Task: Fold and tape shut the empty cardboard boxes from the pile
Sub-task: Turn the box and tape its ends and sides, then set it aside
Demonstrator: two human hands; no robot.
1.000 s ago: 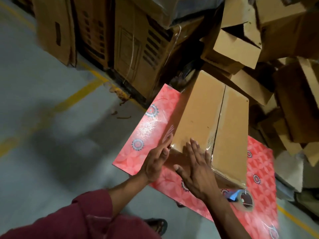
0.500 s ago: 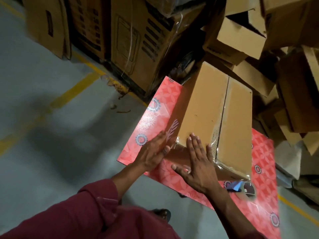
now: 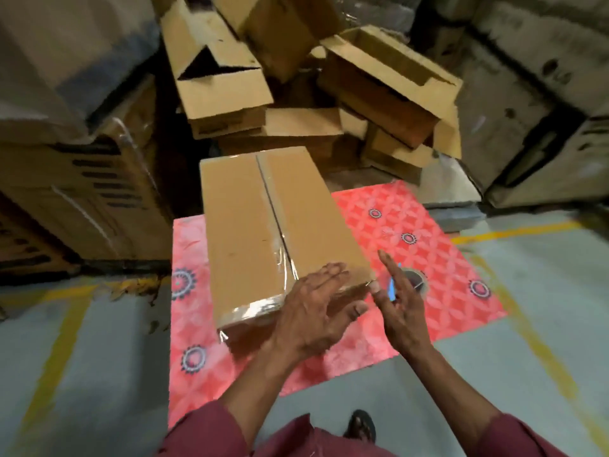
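Now: closed box (image 3: 263, 225) on a red mat (image 3: 428, 258) spread over the floor (image 3: 82, 374), clear tape along its top seam and over the near edge. Left hand (image 3: 316, 318) at the near right corner of the box, fingers (image 3: 333, 275) straight and spread, resting on the top, gripping nothing. Right hand (image 3: 400, 308) just beside that corner, off the box, fingers loose and wide, holding nothing. Tape roll (image 3: 413, 282) on the mat, partly hidden behind the right hand. Beyond the box, a pile (image 3: 379, 94) of open empty boxes. Maroon sleeves and a sandal (image 3: 361, 425) at bottom.
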